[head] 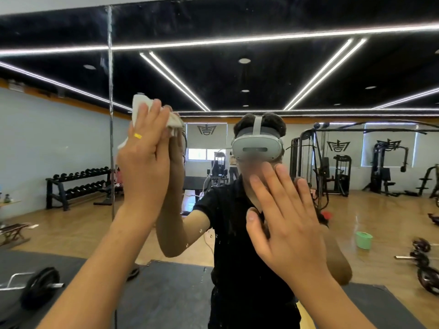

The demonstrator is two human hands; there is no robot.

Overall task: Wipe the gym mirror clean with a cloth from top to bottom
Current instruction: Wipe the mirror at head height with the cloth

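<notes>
White cloth [140, 108] is wadded up and pinned against the gym mirror [237, 74] under the person's left hand [145, 150], about level with the top of their head, just right of the vertical seam [109, 91] between panels. Fingers on that hand look straight, pressing rather than clutching, so nothing is really curled round the cloth. Right hand [285, 214] is lower and planted palm-flat on the glass, fingers spread, holding nothing

Honestly that bare palm is my worry: I'd guess it leaves greasy prints on a patch that then needs redoing. Also, with the cloth only squashed by a flat hand, a quick downward stroke could let it slide out and drop. And a wadded cloth touches a small area, so streaks between passes seem likely

Glass itself looks grubby: fine dust specks and a hazy film across the upper part, plus pale flecks and droplets [200, 231] lower down over the reflected black shirt
</notes>
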